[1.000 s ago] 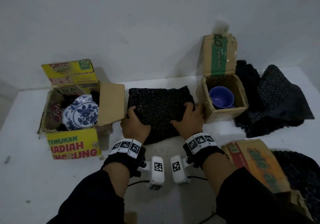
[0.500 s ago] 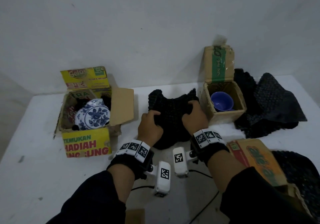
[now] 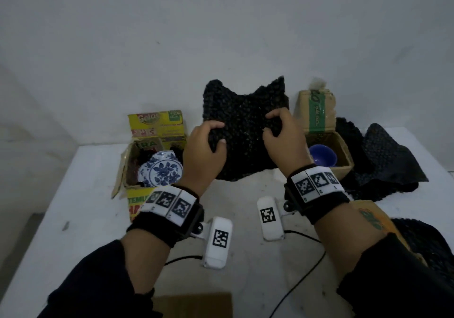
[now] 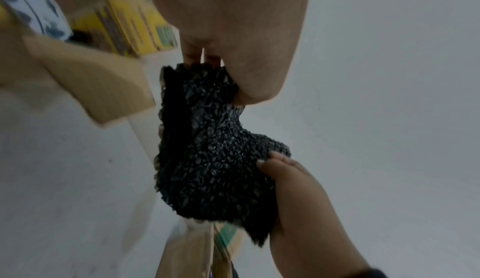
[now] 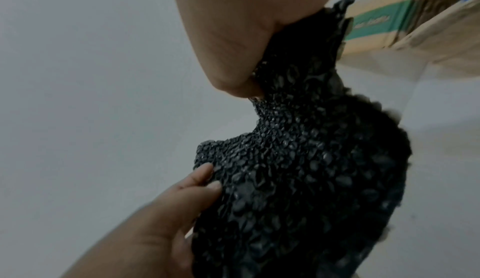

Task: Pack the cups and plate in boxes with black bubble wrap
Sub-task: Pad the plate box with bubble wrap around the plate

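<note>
Both hands on the black bubble wrap sheet (image 3: 245, 131), held up off the white counter (image 3: 81, 219). Left hand (image 3: 202, 154) has fingers curled over its left edge, thumb pinching the front. Right hand (image 3: 286, 140) bunches the right edge between curled fingers and thumb. Left of the sheet: yellow box (image 3: 145, 195), open, blue-and-white floral plate (image 3: 161, 170) inside, leaning. Right of the sheet: small brown box (image 3: 344, 167), open, blue cup (image 3: 322, 155) inside. Beyond that box, more black wrap (image 3: 385, 160) piled on the counter.
</note>
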`<state>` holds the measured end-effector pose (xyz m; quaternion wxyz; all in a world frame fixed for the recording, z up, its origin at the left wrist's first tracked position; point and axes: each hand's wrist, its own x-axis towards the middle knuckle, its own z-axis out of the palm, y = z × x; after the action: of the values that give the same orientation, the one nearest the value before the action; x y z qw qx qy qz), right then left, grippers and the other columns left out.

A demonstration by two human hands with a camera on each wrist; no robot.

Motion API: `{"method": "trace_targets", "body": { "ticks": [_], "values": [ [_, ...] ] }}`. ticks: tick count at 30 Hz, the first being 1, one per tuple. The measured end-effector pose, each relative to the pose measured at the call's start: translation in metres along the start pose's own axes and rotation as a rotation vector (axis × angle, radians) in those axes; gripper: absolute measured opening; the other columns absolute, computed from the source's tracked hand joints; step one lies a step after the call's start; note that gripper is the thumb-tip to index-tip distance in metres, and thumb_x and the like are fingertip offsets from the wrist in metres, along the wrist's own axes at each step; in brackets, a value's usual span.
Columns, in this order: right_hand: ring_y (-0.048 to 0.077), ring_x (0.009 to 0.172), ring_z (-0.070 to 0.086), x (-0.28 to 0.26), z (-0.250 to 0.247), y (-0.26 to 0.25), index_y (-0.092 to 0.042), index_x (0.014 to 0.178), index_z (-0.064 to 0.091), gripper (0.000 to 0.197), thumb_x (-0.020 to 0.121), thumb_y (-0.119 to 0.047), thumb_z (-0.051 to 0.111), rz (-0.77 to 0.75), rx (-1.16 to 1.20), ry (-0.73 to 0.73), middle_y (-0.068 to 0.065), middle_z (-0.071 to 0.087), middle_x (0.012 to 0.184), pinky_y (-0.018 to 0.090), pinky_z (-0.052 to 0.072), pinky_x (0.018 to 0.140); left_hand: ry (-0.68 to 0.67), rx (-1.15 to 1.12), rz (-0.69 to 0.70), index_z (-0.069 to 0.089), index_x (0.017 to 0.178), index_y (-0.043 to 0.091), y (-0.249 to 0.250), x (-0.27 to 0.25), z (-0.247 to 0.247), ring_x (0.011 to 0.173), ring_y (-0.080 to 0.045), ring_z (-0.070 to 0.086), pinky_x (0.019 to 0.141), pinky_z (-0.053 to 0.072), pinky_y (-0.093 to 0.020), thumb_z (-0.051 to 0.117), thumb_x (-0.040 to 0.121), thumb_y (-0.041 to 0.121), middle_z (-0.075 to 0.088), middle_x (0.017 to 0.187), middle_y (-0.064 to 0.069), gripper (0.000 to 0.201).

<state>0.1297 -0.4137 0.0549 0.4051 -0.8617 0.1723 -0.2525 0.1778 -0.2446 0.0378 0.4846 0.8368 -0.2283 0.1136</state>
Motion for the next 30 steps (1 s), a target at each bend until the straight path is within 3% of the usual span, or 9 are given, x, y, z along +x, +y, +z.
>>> {"method": "trace_targets", "body": {
  "ticks": [3, 6, 10, 16, 20, 23, 25, 27, 30],
  "values": [
    [0.018, 0.094, 0.057, 0.0, 0.028, -0.022, -0.015, 0.102, 0.059, 0.023, 0.08, -0.005, 0.058, -0.034, 0.041, -0.032, 0.003, 0.062, 0.104, 0.024, 0.043, 0.078, 0.031, -0.001, -0.086, 0.051, 0.117, 0.021, -0.028, 0.007, -0.048, 0.106, -0.016, 0.055, 0.085, 0.046, -0.029, 0.061, 0.085, 0.012, 0.057, 0.116, 0.003, 0.035],
    [0.014, 0.09, 0.056, -0.004, 0.063, -0.036, -0.014, 0.097, 0.062, 0.022, 0.078, -0.004, 0.061, -0.034, 0.074, -0.08, 0.003, 0.065, 0.103, 0.018, 0.039, 0.075, 0.035, 0.03, -0.197, 0.043, 0.124, 0.024, -0.062, 0.008, -0.09, 0.108, -0.018, 0.055, 0.084, 0.046, -0.029, 0.065, 0.084, 0.012, 0.057, 0.122, -0.002, 0.047],
    [0.015, 0.091, 0.057, -0.012, 0.104, -0.047, -0.016, 0.095, 0.064, 0.021, 0.078, -0.005, 0.065, -0.001, 0.083, -0.152, 0.003, 0.066, 0.104, 0.02, 0.041, 0.077, 0.038, 0.063, -0.331, 0.041, 0.125, 0.025, -0.105, 0.006, -0.13, 0.099, -0.027, 0.061, 0.084, 0.051, -0.042, 0.069, 0.081, 0.015, 0.059, 0.111, -0.001, 0.053],
    [0.019, 0.09, 0.059, -0.021, 0.151, -0.048, -0.017, 0.093, 0.064, 0.018, 0.079, -0.006, 0.066, 0.056, -0.009, -0.225, 0.005, 0.066, 0.101, 0.021, 0.042, 0.075, -0.037, 0.09, -0.396, 0.043, 0.126, 0.017, -0.157, 0.0, -0.149, 0.088, -0.027, 0.061, 0.073, 0.047, -0.033, 0.075, 0.076, 0.014, 0.055, 0.099, -0.001, 0.059],
    [0.022, 0.086, 0.061, -0.024, 0.166, -0.046, -0.017, 0.094, 0.064, 0.018, 0.079, -0.01, 0.066, 0.066, -0.129, -0.27, 0.005, 0.067, 0.096, 0.027, 0.046, 0.072, -0.081, 0.083, -0.439, 0.044, 0.125, 0.013, -0.179, -0.004, -0.149, 0.095, -0.027, 0.06, 0.076, 0.047, -0.033, 0.077, 0.074, 0.013, 0.059, 0.11, -0.008, 0.061],
    [0.028, 0.105, 0.053, -0.023, 0.174, -0.044, -0.02, 0.1, 0.061, 0.025, 0.076, -0.018, 0.067, 0.062, -0.332, -0.271, 0.009, 0.058, 0.109, 0.033, 0.044, 0.082, -0.097, 0.092, -0.432, 0.047, 0.123, 0.013, -0.191, -0.007, -0.148, 0.099, -0.025, 0.058, 0.079, 0.048, -0.034, 0.079, 0.071, 0.014, 0.056, 0.121, -0.009, 0.062],
    [0.036, 0.124, 0.039, -0.024, 0.179, -0.046, -0.022, 0.108, 0.06, 0.041, 0.07, -0.032, 0.07, -0.083, -0.55, -0.197, 0.015, 0.047, 0.128, 0.043, 0.036, 0.096, -0.11, 0.078, -0.413, 0.047, 0.124, 0.012, -0.196, -0.007, -0.147, 0.103, -0.024, 0.055, 0.081, 0.047, -0.031, 0.081, 0.07, 0.014, 0.051, 0.124, -0.01, 0.064],
    [0.04, 0.136, 0.025, -0.024, 0.184, -0.052, -0.026, 0.117, 0.058, 0.056, 0.065, -0.046, 0.069, -0.333, -0.683, -0.196, 0.017, 0.036, 0.143, 0.056, 0.023, 0.108, -0.132, 0.05, -0.404, 0.047, 0.125, 0.012, -0.199, -0.008, -0.146, 0.108, -0.022, 0.053, 0.085, 0.045, -0.029, 0.08, 0.07, 0.013, 0.047, 0.128, -0.01, 0.064],
    [0.034, 0.144, 0.009, -0.026, 0.201, -0.066, -0.032, 0.134, 0.045, 0.07, 0.072, -0.062, 0.061, -0.612, -0.793, -0.398, 0.01, 0.021, 0.155, 0.056, -0.004, 0.112, -0.155, -0.04, -0.393, 0.045, 0.125, 0.013, -0.201, -0.009, -0.145, 0.11, -0.017, 0.05, 0.09, 0.046, -0.032, 0.079, 0.071, 0.01, 0.047, 0.13, -0.007, 0.064]
  ]
}}
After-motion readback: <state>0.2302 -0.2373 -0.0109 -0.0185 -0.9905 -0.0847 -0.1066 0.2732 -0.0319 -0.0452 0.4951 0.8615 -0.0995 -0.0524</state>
